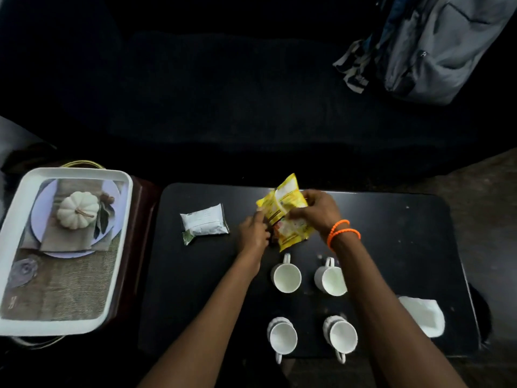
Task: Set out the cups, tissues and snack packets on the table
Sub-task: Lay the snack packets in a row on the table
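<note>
- Both hands on the snack packets, far-middle of the table [405, 225]: right hand [317, 210] curled over the top of the yellow packet [288, 212], fingers pinching its upper half; left hand [253, 233] pinching the low left corner, where an orange-ish packet [275, 232] seems to sit under it. Can't tell if they're lifted or resting.
- Step, I'd say: splitting the packets & laying them flat. Better to hold by the sealed edges, not the belly, so contents don't crush; set down label up.
- Other items: white tissue pack [204, 223] just left of the hands; four white cups [286, 277] in a 2x2 block nearer the person; a white folded thing [425, 316] at the right edge, unclear what.
- Room: far-right part of the table looks bare, prob. best spot. Forearms pass over the cups, so pull back high. Far edge is close behind the packets.
- Head view only. White tray [16, 219] sits off to the left on a separate stand.
</note>
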The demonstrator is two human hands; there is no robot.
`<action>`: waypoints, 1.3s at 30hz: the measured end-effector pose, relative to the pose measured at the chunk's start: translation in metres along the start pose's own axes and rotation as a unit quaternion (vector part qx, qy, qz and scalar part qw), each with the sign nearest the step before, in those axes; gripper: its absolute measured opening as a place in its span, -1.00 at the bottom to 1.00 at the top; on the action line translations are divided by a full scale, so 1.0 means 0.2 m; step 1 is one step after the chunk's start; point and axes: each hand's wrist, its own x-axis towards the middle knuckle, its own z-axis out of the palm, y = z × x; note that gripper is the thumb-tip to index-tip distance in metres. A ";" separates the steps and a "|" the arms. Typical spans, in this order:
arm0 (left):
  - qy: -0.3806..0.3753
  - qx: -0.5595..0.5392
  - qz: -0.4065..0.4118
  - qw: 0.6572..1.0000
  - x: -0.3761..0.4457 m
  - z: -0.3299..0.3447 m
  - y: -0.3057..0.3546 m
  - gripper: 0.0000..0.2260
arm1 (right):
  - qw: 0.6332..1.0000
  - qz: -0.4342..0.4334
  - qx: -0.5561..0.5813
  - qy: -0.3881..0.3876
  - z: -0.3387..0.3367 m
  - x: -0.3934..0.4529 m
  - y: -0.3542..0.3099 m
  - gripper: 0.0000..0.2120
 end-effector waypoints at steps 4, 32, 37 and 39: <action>-0.067 0.090 0.085 0.990 -0.05 0.20 0.10 -0.70 | 0.985 0.001 -0.053 0.165 -0.24 -0.02 0.09 -0.53; -0.146 0.499 0.295 0.801 -0.01 0.87 -0.13 -0.50 | 0.953 -0.077 -0.259 0.135 -0.34 0.13 0.74 -0.46; -0.149 0.510 0.296 0.793 0.02 0.85 -0.15 -0.45 | 0.950 -0.078 -0.265 0.143 -0.33 0.12 0.77 -0.47; -0.160 0.512 0.286 0.794 0.01 0.85 -0.14 -0.42 | 0.951 -0.072 -0.268 0.138 -0.35 0.13 0.76 -0.47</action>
